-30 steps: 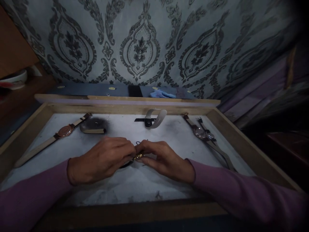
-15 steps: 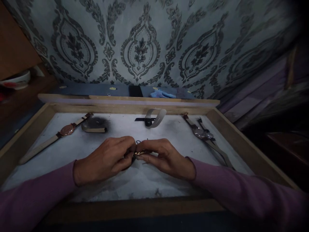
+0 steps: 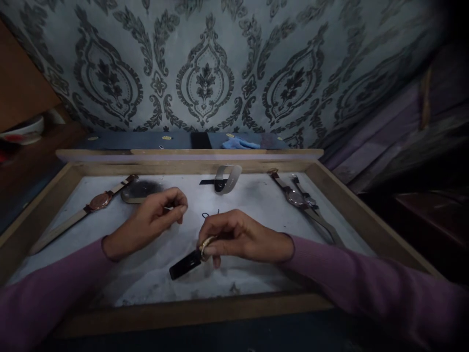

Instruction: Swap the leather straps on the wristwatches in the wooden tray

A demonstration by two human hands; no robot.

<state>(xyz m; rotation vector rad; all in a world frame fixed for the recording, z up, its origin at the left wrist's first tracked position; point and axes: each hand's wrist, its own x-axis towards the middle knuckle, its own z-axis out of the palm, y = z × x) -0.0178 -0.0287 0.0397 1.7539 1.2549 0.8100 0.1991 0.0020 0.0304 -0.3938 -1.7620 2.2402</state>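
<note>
Between the thumb and fingers of my right hand [image 3: 242, 237] is a gold-rimmed watch [image 3: 207, 246], tilted on edge. Its glossy black strap [image 3: 185, 265] sticks out down and to the left over the white tray floor. My left hand [image 3: 157, 217] is raised to the left, apart from the watch, with its fingers curled and the thumb near the index finger; nothing shows in it. A thin dark looped piece [image 3: 205, 214] lies on the white surface just behind my right hand.
The wooden-framed tray [image 3: 190, 168] also holds a brown-faced watch [image 3: 100, 201] at left, a dark rounded object [image 3: 137, 189], a grey-strapped watch [image 3: 229, 180] at the back and two watches [image 3: 295, 197] at right. Beyond the rim lies a blue cloth [image 3: 240, 143].
My left hand has let go and moved up and left. My right hand has turned the watch, and its black strap now shows. The view has shifted slightly.
</note>
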